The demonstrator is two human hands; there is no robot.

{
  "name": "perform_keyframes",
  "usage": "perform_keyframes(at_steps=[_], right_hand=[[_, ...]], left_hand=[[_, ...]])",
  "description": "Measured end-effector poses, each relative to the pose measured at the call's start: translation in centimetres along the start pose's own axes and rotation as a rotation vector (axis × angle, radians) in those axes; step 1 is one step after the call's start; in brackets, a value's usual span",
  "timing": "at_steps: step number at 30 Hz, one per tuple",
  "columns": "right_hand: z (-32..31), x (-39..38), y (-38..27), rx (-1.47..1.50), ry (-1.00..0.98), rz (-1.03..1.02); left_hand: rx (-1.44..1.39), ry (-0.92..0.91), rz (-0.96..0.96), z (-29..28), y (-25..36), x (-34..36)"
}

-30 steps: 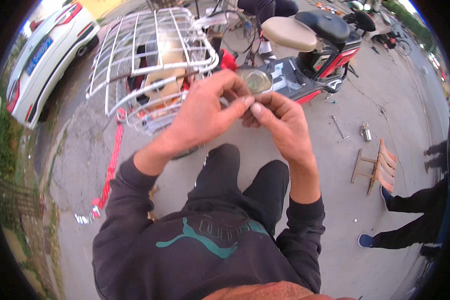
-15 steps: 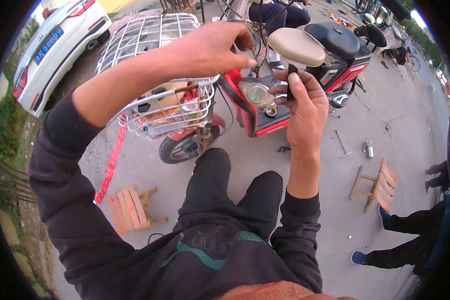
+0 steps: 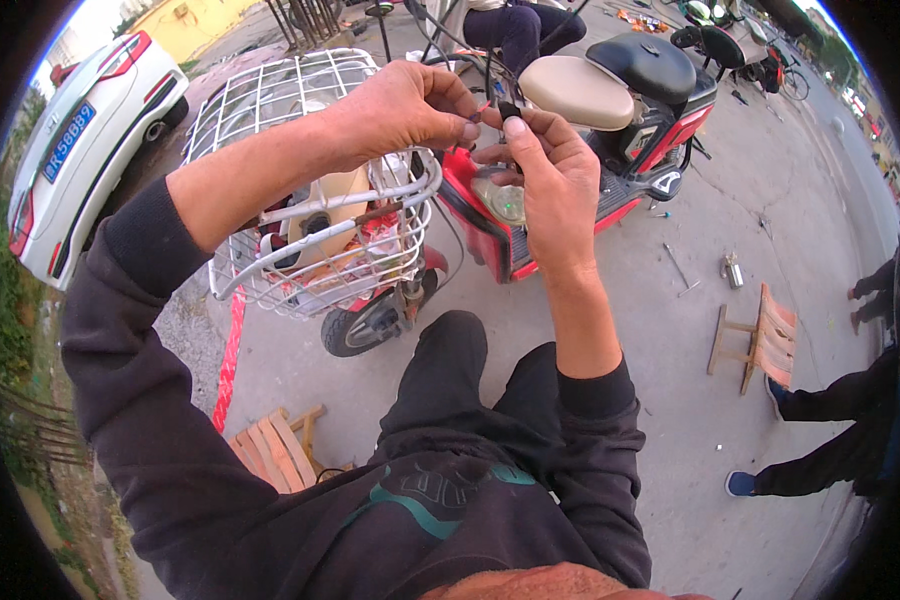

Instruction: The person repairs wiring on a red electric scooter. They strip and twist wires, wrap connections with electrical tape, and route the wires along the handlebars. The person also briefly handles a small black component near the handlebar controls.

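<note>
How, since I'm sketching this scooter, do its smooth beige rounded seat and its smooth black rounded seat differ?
The beige seat is pale, while the black seat is dark. The beige seat is nearer the person's right hand; the black seat lies beyond it, further right. The beige seat sits further forward, while the black seat sits over the red-and-black rear body. Both have rounded outlines.

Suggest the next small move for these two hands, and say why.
Probably ease the black piece onto the thin reddish wire, keeping the wire steady: the right hand pinches the black piece close beside it, and the left hand has its fingertips at the wire. Whether they already touch is too small to tell.
</note>
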State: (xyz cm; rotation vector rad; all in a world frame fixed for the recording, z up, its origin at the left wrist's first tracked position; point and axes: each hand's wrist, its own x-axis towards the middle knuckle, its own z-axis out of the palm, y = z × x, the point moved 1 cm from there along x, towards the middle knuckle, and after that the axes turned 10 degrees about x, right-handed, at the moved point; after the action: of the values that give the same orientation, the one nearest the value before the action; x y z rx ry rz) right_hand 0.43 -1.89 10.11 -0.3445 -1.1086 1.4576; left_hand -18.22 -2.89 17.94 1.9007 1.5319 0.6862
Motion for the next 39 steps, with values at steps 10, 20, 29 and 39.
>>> perform_keyframes(at_steps=[10, 20, 29, 39], right_hand=[[-0.4, 0.8, 0.1, 0.29, 0.035, 0.198], [-0.4, 0.6, -0.1, 0.26, -0.019, 0.155], [-2.0, 2.7, -3.2, -0.416, -0.173, 0.23], [-1.3, 4.6, -3.7, -0.573, -0.318, 0.258]], left_hand=[[-0.163, -0.036, 0.034, 0.3, -1.8, 0.2], [-0.119, -0.004, 0.021, 0.5, -2.0, 0.4], [-0.091, 0.007, 0.07, 0.8, -2.1, 0.5], [-0.081, 0.026, 0.092, 0.8, -1.7, 0.1]])
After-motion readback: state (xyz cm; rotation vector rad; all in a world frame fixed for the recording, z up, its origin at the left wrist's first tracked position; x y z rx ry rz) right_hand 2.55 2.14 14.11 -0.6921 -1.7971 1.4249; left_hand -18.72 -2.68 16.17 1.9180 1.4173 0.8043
